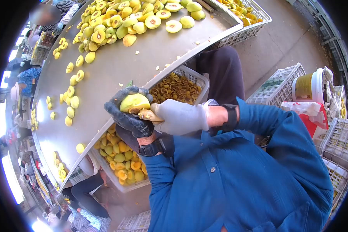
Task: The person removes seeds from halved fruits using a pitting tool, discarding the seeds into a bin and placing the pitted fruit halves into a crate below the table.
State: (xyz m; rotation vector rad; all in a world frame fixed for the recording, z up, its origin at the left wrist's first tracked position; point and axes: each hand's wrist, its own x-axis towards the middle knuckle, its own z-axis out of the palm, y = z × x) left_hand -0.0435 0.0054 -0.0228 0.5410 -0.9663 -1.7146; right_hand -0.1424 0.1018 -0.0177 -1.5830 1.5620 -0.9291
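Note:
My left hand [129, 110], in a dark glove, is closed around a yellow-green peach half [135, 103] with its cut face turned toward my right hand. My right hand [181, 116], in a pale grey glove, grips a short wooden-handled tool [150, 115]. The tool's working end is pressed at the brown pit area of the peach, and its tip is hidden there. Both hands are just over the near edge of the metal table [104, 69]. Under them stands a white basket of brown pit pieces [176, 88].
A heap of halved peaches [123, 19] covers the table's far part, with loose halves [70, 101] along the left. Below the edge is a crate of peach halves [121, 156]. White crates [276, 85] and a bucket [308, 88] stand at right. Other people [27, 79] sit at left.

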